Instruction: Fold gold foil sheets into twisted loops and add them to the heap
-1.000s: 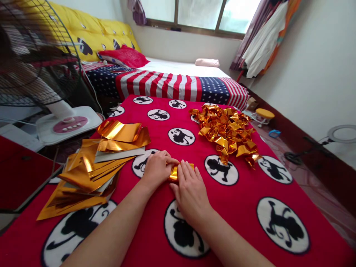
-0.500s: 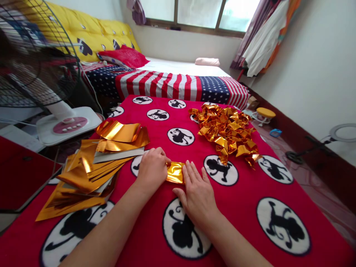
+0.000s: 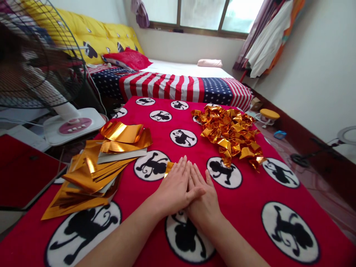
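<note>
Two bare hands meet at the middle of a red-covered bench (image 3: pixel 239 218), pressing on a small gold strip (image 3: pixel 168 169); only its left end shows, at about eleven o'clock from the hands. The left hand (image 3: pixel 175 187) lies partly over the right hand (image 3: pixel 205 202), both with fingers straight, open and flat rather than gripping. At one to two o'clock, a loose heap (image 3: pixel 232 126) of many gold pieces looks already shaped. At nine to ten o'clock, a stack (image 3: pixel 96 161) of flat gold sheets looks unworked, and the strip seems partway. Strip, heap and stack lie on the cloth, in no container. Off at two o'clock sits a box (image 3: pixel 255 104), its contents too small to tell.
</note>
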The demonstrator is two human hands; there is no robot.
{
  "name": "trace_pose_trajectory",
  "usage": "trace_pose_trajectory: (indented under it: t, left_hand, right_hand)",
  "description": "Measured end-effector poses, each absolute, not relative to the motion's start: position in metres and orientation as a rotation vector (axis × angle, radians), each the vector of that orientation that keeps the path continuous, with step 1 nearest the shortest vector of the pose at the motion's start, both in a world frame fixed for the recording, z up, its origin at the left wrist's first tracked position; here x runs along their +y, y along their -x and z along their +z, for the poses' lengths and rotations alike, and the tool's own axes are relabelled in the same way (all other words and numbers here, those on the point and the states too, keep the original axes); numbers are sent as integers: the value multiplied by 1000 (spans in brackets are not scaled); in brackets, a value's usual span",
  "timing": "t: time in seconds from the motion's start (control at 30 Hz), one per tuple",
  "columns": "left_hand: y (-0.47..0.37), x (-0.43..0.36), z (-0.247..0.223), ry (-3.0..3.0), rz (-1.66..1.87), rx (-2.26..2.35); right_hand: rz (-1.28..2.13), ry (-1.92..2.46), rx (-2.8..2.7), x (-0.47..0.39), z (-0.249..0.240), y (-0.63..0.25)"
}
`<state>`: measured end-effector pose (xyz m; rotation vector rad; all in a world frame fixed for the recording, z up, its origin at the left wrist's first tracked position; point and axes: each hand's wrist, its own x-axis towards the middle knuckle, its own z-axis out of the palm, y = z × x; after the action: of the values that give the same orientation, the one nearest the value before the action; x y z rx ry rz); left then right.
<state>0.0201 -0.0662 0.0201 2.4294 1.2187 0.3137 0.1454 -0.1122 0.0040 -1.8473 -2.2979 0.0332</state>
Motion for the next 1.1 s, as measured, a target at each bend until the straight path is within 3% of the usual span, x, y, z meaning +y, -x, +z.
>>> trace_pose_trajectory:
  t: [0.2, 0.43, 1.1]
  left_hand:
    - [5, -48, 12, -2435, 235, 1441]
    - [11, -25, 5, -2286, 529, 1738]
    - [11, -22, 0, -2378, 596, 1788]
  right_hand:
    - [62, 1852, -2270, -113, 10, -144]
    - [108, 1869, -2257, -113, 11, -141]
    - [131, 1748, -2294, -116, 13, -128]
